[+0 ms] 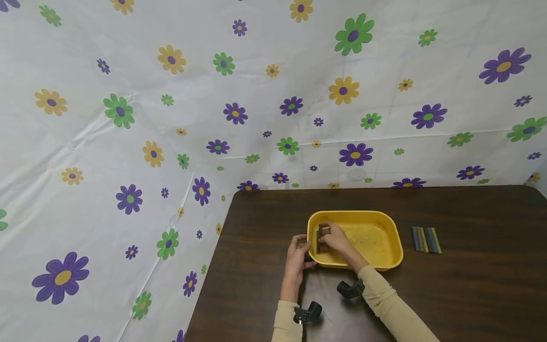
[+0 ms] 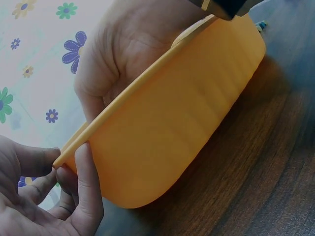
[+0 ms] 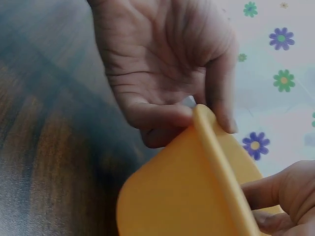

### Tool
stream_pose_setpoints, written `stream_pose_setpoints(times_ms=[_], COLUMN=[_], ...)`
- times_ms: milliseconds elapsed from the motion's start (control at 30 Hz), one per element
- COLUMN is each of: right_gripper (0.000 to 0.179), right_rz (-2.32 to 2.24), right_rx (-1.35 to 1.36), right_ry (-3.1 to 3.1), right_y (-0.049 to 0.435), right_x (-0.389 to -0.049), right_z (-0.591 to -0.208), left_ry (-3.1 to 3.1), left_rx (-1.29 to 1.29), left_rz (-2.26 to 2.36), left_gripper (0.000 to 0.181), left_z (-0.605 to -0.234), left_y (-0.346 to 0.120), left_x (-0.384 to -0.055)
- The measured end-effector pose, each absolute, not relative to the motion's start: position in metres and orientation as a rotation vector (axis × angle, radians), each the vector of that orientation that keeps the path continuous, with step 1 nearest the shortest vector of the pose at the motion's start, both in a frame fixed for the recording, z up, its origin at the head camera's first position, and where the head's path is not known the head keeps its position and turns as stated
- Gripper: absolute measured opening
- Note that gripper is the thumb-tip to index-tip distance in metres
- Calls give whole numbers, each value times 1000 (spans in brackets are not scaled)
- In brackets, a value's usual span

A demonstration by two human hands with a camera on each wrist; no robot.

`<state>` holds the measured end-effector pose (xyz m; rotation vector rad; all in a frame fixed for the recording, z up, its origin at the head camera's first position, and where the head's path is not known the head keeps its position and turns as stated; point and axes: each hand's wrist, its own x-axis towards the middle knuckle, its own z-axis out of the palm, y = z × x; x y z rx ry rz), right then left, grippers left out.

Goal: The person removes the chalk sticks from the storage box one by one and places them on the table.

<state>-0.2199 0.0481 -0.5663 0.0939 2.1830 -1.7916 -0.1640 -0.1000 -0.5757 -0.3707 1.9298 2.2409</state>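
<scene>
A yellow plastic basin (image 1: 376, 242) stands on the table. At its left end my left hand (image 1: 295, 259) pinches the rim, thumb over the edge and fingers against the outer wall, as the left wrist view shows. My right hand (image 1: 337, 239) reaches into the basin's left part. Its fingers are curled at a thin dark stick (image 1: 318, 248) that lies along the left inner wall. In both wrist views the basin wall hides what the right fingers hold.
Several thin blue and yellow-green sticks (image 1: 420, 240) lie side by side on the dark wooden table (image 1: 483, 266), right of the basin. A white flowered sheet (image 1: 256, 95) hangs behind and to the left of the table. Each wrist wears a black camera.
</scene>
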Motion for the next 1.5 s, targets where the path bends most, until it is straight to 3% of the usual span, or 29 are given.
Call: stream_pose_setpoints(times_ms=[767, 1500], right_gripper=[59, 65], right_rz=[-2080, -2099], right_rx=[60, 69], right_ry=[2014, 2144], right_y=[145, 217], right_x=[-211, -202], right_z=[-505, -501], left_ry=[1960, 1964], left_rx=[-395, -405], left_rz=[2233, 2223], left_gripper=[34, 35], left_z=[-575, -575], left_y=[-100, -99], left_x=[-165, -162])
